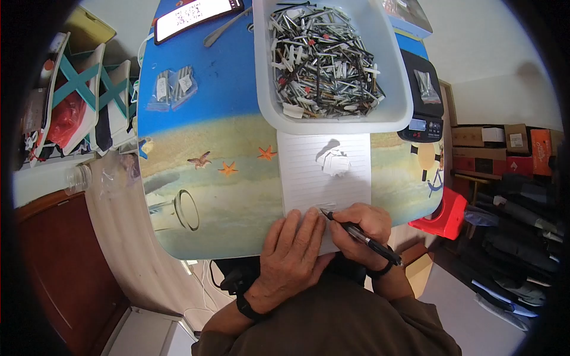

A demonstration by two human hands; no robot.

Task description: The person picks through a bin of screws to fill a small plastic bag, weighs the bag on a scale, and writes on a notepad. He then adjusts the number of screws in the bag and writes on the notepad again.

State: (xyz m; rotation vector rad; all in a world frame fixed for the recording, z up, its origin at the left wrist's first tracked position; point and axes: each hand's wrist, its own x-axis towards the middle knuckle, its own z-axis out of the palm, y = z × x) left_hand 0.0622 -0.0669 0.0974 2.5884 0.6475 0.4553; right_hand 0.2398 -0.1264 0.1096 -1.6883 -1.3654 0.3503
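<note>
My right hand [361, 228] grips a black and silver pen [374, 244], its tip touching down near the lower part of a lined notepad [303, 172]. Flat across the bottom of the pad, with fingers stretched out beside the pen tip, lies my left hand [292, 249]. A small white slip partly shows by the fingertips; its lower part is hidden. Higher up on the page sits a little heap of white paper scraps [336, 163]. Whatever is written on the page is too small to read.
A white plastic tub [332, 125] full of mixed screws and nails [326, 65] stands behind the pad. To its right is a black digital scale [418, 127] bearing a small bag [426, 87]. Two bags of metal pins [172, 88], a spoon-like utensil [224, 28] and a phone [196, 19] lie left.
</note>
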